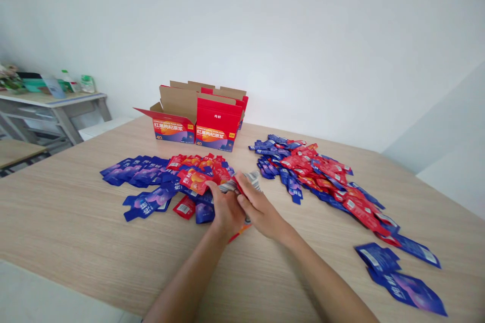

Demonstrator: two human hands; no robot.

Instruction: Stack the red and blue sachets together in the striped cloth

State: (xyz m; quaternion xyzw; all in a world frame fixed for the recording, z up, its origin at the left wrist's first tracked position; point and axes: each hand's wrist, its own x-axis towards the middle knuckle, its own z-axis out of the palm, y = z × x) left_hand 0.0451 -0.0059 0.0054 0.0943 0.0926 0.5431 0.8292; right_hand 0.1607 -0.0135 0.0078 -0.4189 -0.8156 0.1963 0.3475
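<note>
In the middle of the table, my left hand (228,210) and my right hand (262,211) are closed together around a bundle of red sachets (242,232). Grey striped edges show between the fingers, and my hands hide most of the bundle. Just left of my left hand lies a pile of red and blue sachets; a red sachet (195,181) with an orange picture rests on top, close to my thumb. Overlapping blue sachets (142,171) fan out at this pile's left end. A lone red sachet (185,207) lies barcode up nearby.
Open red-and-purple cartons (215,128) stand at the back of the wooden table (83,217), against the wall. A long heap of red and blue sachets (326,171) stretches along the right. Two blue sachets (407,290) lie at the near right. A side desk (56,101) holds bottles.
</note>
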